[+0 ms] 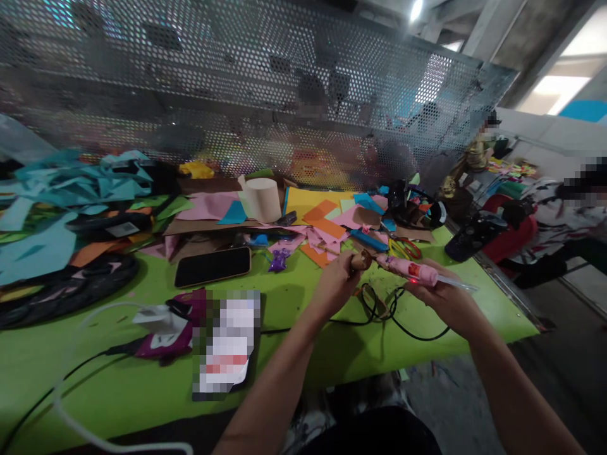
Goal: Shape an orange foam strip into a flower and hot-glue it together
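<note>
Pink glue gun (410, 270) — red light; table (142, 373) lime green.

1. Left hand (337, 281): raised in front of the body, fingers curled shut in a pinch grip, knuckles facing up and away.
2. Left forearm (279, 373): bare, runs from lower centre of view up and rightward to the wrist; wrist roughly straight.
3. Right hand (441, 296): just right of the left, near but apart; fingers wrapped closed from below, thumb on top.
4. Right forearm (512, 392): bare, enters from lower right corner, angled up and leftward.
5. Both arms converge, elbows out of view.
</note>
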`<act>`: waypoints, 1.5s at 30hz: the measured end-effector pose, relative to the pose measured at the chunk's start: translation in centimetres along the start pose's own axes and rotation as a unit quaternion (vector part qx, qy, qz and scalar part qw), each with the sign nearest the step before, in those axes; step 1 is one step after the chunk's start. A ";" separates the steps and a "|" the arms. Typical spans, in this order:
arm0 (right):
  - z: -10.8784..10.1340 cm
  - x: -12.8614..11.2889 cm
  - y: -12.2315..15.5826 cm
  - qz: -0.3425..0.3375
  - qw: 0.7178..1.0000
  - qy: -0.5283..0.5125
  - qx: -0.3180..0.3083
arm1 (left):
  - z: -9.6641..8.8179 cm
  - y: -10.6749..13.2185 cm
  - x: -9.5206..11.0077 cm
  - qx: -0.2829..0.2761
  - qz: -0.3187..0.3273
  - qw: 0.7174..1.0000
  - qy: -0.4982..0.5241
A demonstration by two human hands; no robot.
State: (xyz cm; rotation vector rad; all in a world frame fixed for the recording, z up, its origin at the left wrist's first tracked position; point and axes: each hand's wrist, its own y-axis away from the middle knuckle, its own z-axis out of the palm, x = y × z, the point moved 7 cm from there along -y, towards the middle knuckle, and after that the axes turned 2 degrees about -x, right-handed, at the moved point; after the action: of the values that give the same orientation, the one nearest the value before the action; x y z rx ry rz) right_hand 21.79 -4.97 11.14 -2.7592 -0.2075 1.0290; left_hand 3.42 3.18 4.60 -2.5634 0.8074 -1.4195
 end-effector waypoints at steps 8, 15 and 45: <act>0.2 0.2 0.1 0.004 1.000 -0.003 -0.010 | -0.1 0.0 -0.1 0.003 -0.002 1.000 0.013; 0.1 -0.1 0.1 0.000 1.000 -0.006 -0.010 | 0.0 0.0 -0.3 0.004 -0.006 1.000 0.011; -3.4 11.5 2.8 0.192 0.932 -0.228 0.205 | -0.8 -1.0 -2.9 0.078 -0.047 0.959 0.267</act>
State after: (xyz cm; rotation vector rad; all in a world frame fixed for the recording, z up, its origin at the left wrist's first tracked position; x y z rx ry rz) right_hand 32.79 -5.88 5.76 -2.1918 0.4552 1.5920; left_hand 1.98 5.56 3.18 -2.1427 0.5956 -2.1555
